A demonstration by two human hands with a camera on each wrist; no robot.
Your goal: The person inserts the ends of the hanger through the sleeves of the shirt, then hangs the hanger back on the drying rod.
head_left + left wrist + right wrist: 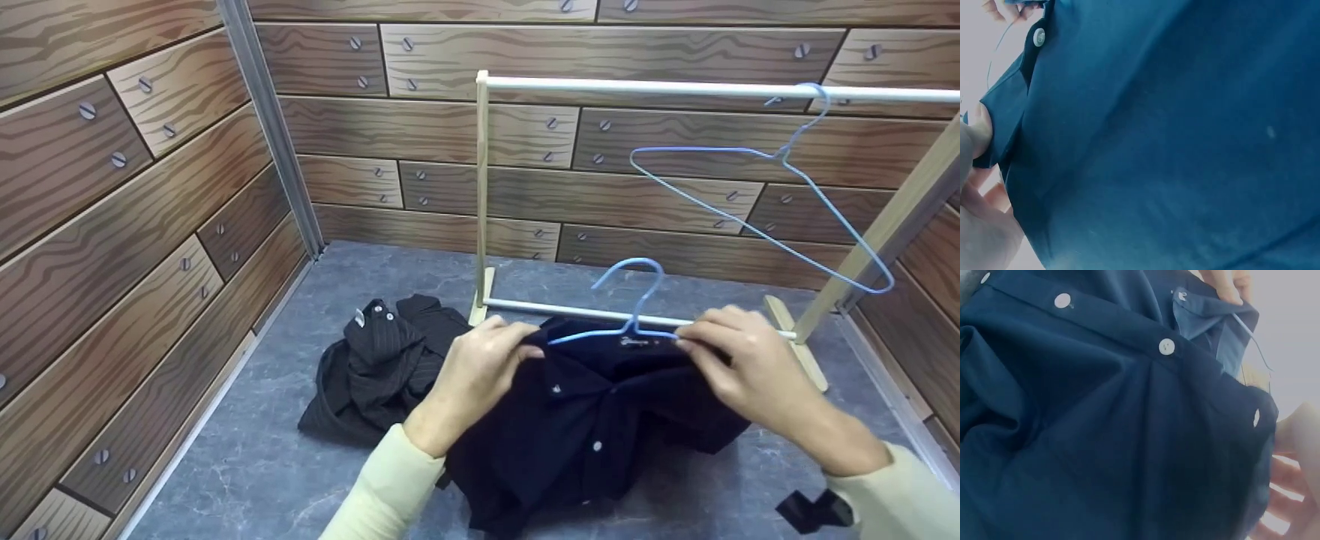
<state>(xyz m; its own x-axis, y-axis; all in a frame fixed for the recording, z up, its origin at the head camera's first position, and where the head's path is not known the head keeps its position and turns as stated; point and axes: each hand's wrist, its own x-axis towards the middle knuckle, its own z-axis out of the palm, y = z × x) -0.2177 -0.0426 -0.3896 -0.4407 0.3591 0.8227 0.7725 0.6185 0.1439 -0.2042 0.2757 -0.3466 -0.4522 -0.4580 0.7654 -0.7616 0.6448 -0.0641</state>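
Head view alone shows me the crumpled garment (367, 382) toward the left edge of the floor (240, 465); left hand (480, 367) and right hand (746, 367) each pinch the navy shirt (536, 442).

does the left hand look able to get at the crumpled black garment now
Probably not while occupied: the left hand pinches the navy shirt. If freed, it likely could, since the crumpled black garment lies nearby, mostly uncovered.
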